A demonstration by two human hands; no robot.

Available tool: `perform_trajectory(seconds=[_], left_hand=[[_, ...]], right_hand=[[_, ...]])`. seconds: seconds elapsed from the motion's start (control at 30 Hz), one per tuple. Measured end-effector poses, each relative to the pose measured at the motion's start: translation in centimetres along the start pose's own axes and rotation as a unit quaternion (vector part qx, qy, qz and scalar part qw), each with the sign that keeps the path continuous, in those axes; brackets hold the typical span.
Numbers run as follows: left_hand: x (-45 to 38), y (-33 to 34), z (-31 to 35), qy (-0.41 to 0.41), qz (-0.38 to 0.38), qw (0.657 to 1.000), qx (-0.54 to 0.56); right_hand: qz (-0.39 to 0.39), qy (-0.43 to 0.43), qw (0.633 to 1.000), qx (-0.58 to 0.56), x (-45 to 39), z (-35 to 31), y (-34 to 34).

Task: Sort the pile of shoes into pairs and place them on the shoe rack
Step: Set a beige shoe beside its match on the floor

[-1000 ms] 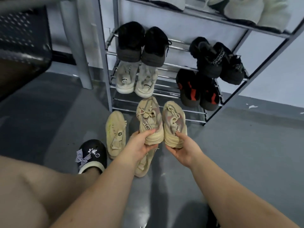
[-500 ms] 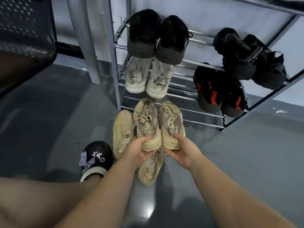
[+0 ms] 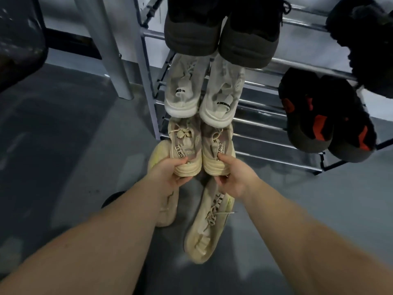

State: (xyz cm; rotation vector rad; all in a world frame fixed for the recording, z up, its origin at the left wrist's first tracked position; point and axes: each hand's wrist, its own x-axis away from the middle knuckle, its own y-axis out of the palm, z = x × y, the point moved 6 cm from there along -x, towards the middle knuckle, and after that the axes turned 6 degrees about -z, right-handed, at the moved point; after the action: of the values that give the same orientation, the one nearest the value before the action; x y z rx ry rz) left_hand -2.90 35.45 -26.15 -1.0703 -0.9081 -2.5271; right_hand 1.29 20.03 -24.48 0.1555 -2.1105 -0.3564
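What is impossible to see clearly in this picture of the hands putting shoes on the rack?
- Head view: the dark shoe pair on an upper shelf is cut off by the top edge.
- The pale shoe on the floor is mostly hidden by the left hand and forearm.
- Whether the two tan shoes already rest on the rack cannot be told.
- The fluffy black shoes are blurred and cut off by the right edge.
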Motion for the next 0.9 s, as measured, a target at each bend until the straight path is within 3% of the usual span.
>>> perform_trajectory(seconds=[0.27, 0.63, 0.77, 0.9], left_hand=[[-5.8, -2.6, 6.1, 0.023, 0.035, 0.995, -0.091], [-10.2, -2.9, 6.3, 0.142, 0.164, 0.974, -0.059], [-9.8, -3.6, 6.6, 0.166, 0.239, 0.937, -0.194], [-7.1, -5.2, 5.6, 0.142, 0.31, 0.852, -0.398]], right_hand=[[-0.001, -0.057, 0.997, 0.045, -6.8, -3.0, 1.3], [0.031, -0.12, 0.991, 0.055, -13.1, -2.9, 2.0], [0.042, -0.125, 0.967, 0.218, -12.5, -3.4, 1.2], [0.075, -0.104, 0.928, 0.349, -10.6, -1.7, 0.2]])
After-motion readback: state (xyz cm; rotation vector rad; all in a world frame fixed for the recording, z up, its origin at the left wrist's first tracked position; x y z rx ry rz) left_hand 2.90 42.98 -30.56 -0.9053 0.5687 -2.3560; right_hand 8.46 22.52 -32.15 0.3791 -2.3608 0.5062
